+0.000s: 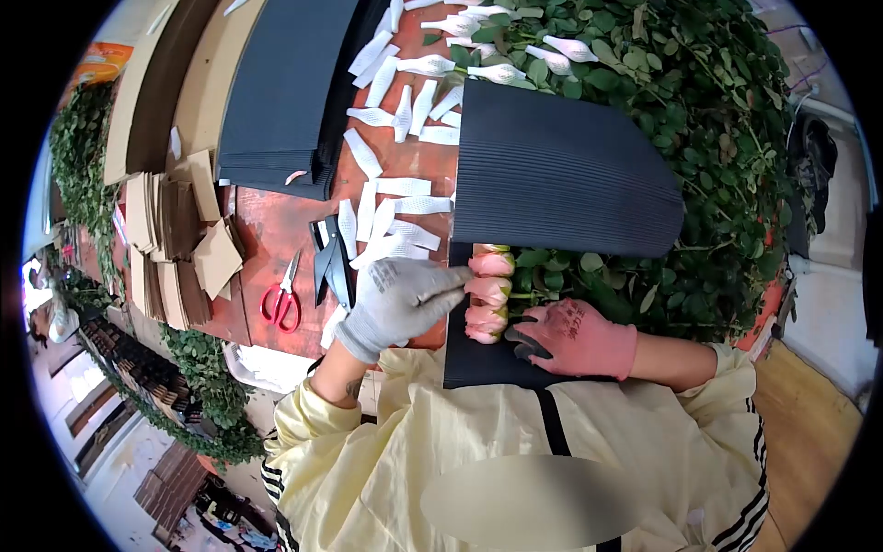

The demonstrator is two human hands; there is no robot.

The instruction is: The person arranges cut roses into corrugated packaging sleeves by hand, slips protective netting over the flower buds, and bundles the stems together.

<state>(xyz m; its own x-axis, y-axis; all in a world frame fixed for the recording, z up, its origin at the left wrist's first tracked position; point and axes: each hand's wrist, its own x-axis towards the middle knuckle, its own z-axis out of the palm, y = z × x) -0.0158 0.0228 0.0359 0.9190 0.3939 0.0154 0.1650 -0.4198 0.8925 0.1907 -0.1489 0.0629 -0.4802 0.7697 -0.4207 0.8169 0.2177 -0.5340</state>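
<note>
Several pink roses [487,290] lie side by side in a short column on black corrugated card, heads to the left and leafy stems to the right. My left hand [400,302], in a grey glove, reaches in from the left. Its fingers are stretched out, with the tips at the edge of the upper rose heads. My right hand [575,339], in a pink glove with dark fingertips, is closed at the stem side of the lowest rose; the stem inside it is hidden. A black corrugated sheet [561,170] covers the stems above the roses.
Red-handled scissors [281,299] and a black stapler-like tool [331,262] lie left of my left hand. White paper sleeves [400,202] are scattered on the red table. Black card sheets [280,87], brown cardboard pieces [170,230] and heaped rose foliage [708,120] surround the workspace.
</note>
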